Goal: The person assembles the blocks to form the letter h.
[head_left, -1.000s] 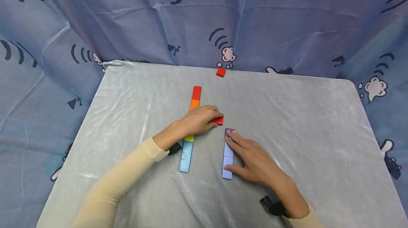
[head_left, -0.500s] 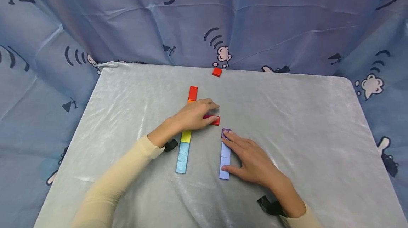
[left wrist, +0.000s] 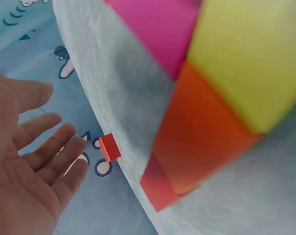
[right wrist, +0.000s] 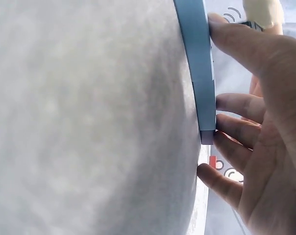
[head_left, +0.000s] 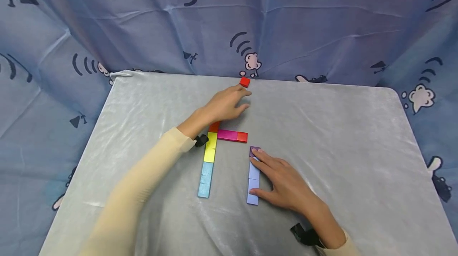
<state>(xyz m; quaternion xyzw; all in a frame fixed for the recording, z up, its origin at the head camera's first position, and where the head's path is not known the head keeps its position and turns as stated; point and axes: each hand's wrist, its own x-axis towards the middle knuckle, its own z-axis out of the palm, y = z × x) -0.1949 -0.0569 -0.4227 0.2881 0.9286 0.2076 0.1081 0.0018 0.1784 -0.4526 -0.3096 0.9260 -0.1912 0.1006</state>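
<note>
My left hand (head_left: 227,103) reaches over the far part of the table with its fingers spread and nothing in them. Just beyond its fingertips lies a small red block (head_left: 245,82) at the table's back edge. In the left wrist view, that red block (left wrist: 110,148) is apart from the fingers. My right hand (head_left: 286,182) rests its fingertips and thumb on a row of two lavender blocks (head_left: 252,191) topped by a purple block (head_left: 255,150). The right wrist view shows the thumb and fingers touching the row's side (right wrist: 203,98).
Left of centre runs a row of light blue (head_left: 205,179), yellow (head_left: 210,147) and orange (head_left: 214,127) blocks. A magenta block (head_left: 227,135) and a red block (head_left: 242,137) branch right from it. The row's red far end (left wrist: 160,188) shows in the left wrist view.
My left hand has let go of the magenta and red blocks beside the row and moved away toward the table's back edge. The right hand stays on the lavender row.
</note>
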